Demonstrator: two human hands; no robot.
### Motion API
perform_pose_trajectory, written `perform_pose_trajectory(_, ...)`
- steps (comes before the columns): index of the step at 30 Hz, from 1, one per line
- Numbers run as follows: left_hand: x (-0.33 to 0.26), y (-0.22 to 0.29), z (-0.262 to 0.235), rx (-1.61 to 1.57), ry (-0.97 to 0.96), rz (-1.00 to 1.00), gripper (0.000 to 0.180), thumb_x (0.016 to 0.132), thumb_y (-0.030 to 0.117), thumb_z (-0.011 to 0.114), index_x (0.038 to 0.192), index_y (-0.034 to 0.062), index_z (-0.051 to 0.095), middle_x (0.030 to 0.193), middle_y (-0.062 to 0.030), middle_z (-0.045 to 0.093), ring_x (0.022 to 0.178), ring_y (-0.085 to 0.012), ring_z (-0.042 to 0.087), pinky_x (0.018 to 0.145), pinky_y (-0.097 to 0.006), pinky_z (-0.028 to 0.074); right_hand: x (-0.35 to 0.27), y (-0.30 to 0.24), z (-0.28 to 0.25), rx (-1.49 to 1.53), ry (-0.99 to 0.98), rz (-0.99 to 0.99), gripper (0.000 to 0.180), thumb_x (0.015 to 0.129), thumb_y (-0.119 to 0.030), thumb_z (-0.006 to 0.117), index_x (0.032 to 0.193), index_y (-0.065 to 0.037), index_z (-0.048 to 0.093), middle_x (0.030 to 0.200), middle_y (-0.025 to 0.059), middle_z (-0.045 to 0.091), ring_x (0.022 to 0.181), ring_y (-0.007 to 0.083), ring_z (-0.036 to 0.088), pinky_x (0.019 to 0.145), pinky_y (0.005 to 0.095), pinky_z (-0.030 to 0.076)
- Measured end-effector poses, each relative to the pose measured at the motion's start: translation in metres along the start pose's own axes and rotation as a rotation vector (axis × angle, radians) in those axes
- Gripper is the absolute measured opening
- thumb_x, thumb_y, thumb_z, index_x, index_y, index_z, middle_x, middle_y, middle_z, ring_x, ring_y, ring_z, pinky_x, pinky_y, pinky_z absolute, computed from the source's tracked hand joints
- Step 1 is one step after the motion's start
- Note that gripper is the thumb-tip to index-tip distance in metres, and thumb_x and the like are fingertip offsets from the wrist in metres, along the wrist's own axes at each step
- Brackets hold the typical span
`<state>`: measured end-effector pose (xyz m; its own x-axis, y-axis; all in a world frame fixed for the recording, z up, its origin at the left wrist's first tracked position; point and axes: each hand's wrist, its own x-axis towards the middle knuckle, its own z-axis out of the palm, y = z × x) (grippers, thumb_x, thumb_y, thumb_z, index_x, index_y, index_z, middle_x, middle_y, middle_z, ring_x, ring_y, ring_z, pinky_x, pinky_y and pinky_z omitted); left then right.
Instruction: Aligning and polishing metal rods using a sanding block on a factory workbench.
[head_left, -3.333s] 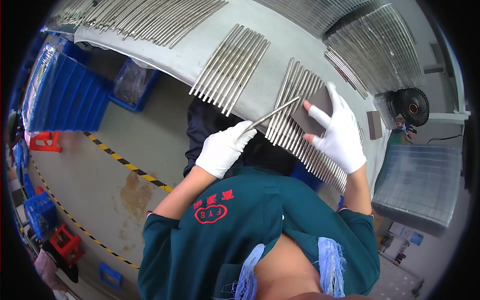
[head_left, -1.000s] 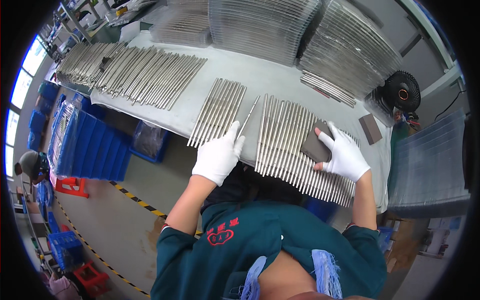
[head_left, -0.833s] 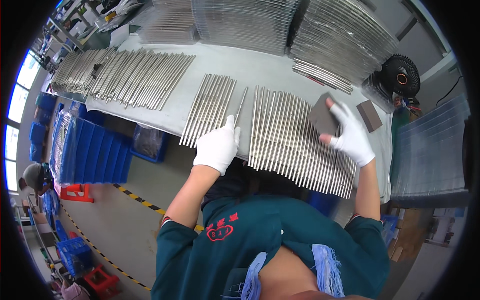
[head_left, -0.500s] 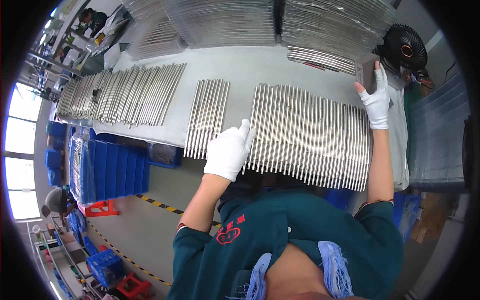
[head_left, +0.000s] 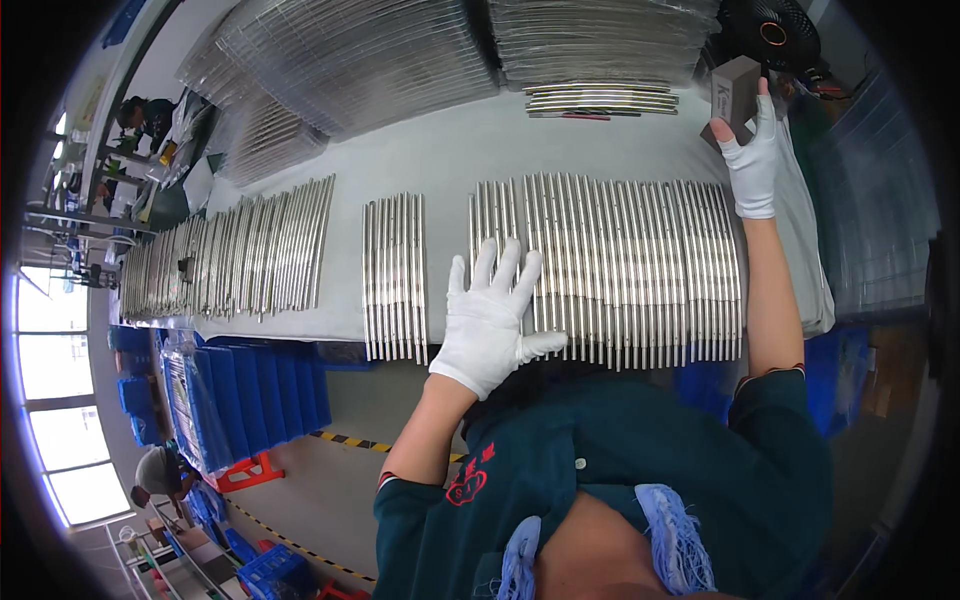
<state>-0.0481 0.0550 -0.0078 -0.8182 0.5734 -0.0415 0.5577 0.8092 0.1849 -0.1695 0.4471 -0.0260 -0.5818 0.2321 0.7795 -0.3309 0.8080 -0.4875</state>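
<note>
Head view: left hand (head_left: pixel 492 322) fingers spread flat on rods (head_left: pixel 620 265) near table edge; right hand (head_left: pixel 752 165) fingers clamp block (head_left: pixel 735 88).

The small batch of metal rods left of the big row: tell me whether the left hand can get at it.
Probably yes. The left hand lies flat on the big row of rods, right beside the small batch; only bare table lies between, nothing blocking.
</note>
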Motion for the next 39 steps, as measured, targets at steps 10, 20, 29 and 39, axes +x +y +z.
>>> perform_pose_trajectory(10,-0.015,-0.023,-0.014,0.16,0.036,-0.124,0.107,0.08,0.084,0.038,0.151,0.0047,0.034,0.151,-0.0275,0.035,0.143,-0.0438,0.029,0.113,-0.065,0.016,-0.004,-0.001,0.006,0.191,0.059,0.089,0.093,0.079,-0.042,0.083,0.15,-0.004,0.037,0.139,0.0171,0.054,0.126,0.0254,0.053,0.107,0.0339,0.041)
perform_pose_trajectory(20,0.048,0.054,0.008,-0.062,0.024,0.315,0.102,0.074,0.077,0.057,0.15,0.0106,0.039,0.151,-0.0238,0.037,0.143,-0.043,0.029,0.114,-0.065,0.017,-0.007,-0.02,0.011,0.355,0.108,0.18,0.088,0.085,-0.043,0.077,0.153,-0.007,0.033,0.137,0.0152,0.055,0.12,0.0216,0.054,0.105,0.0323,0.041)
perform_pose_trajectory(29,0.019,0.009,-0.002,0.049,-0.092,0.258,0.1,0.081,0.079,0.045,0.153,0.0103,0.034,0.156,-0.0233,0.03,0.146,-0.0454,0.022,0.119,-0.054,0.016,-0.002,0.004,0.006,0.494,0.225,0.389,0.083,0.091,-0.05,0.067,0.149,0.002,0.036,0.138,0.0113,0.049,0.122,0.0183,0.05,0.106,0.0296,0.038)
perform_pose_trajectory(39,0.021,0.02,0.0,0.022,-0.06,0.241,0.104,0.081,0.079,0.046,0.153,0.0047,0.031,0.156,-0.0262,0.029,0.146,-0.0464,0.021,0.118,-0.056,0.016,-0.007,-0.013,0.001,0.554,0.104,0.431,0.082,0.091,-0.045,0.07,0.15,-0.001,0.035,0.135,0.0096,0.051,0.12,0.0168,0.05,0.103,0.029,0.039)
